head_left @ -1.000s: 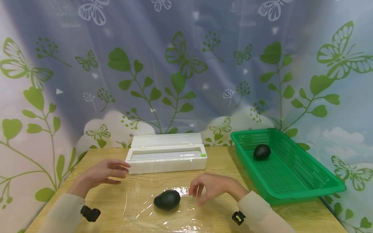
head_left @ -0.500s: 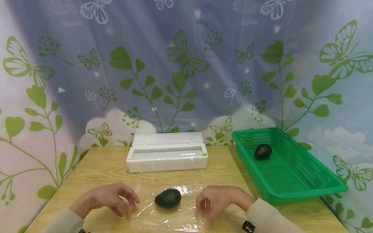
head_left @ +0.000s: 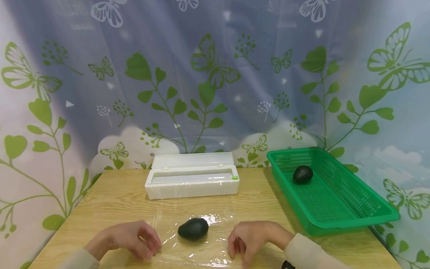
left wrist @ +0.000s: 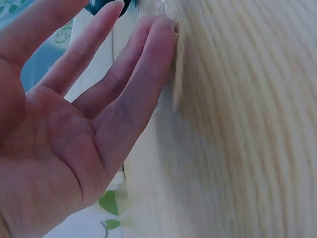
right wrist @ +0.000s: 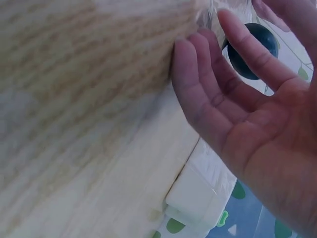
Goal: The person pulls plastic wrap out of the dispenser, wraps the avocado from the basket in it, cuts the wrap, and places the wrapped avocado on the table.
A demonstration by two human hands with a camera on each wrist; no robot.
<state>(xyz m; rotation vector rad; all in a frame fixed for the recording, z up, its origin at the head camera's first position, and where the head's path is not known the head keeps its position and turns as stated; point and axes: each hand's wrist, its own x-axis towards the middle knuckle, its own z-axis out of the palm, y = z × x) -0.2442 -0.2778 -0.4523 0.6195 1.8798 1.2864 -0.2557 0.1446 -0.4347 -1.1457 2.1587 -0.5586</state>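
Observation:
A dark green avocado [head_left: 193, 229] lies on a sheet of clear plastic wrap [head_left: 205, 248] on the wooden table. To its left, my left hand [head_left: 134, 239] has its fingertips down at the wrap's edge; in the left wrist view the fingers [left wrist: 131, 91] are nearly straight and spread. My right hand [head_left: 250, 239] is on the other side of the avocado, fingers bent downward with their tips at the wrap's right part. Loosely curved fingers [right wrist: 203, 84] meet the table in the right wrist view, and the palm holds nothing.
Behind the wrap stands a white cling film dispenser [head_left: 193, 190] with its lid raised and a green slider [head_left: 234, 178] at its right end. A green plastic basket [head_left: 336, 198] on the right holds another avocado [head_left: 303, 174]. A patterned curtain [head_left: 215, 93] hangs behind the table.
My left hand has come down from beside the dispenser toward me, to the wrap's left edge. My right hand has shifted slightly right and nearer me. The avocado has stayed in place.

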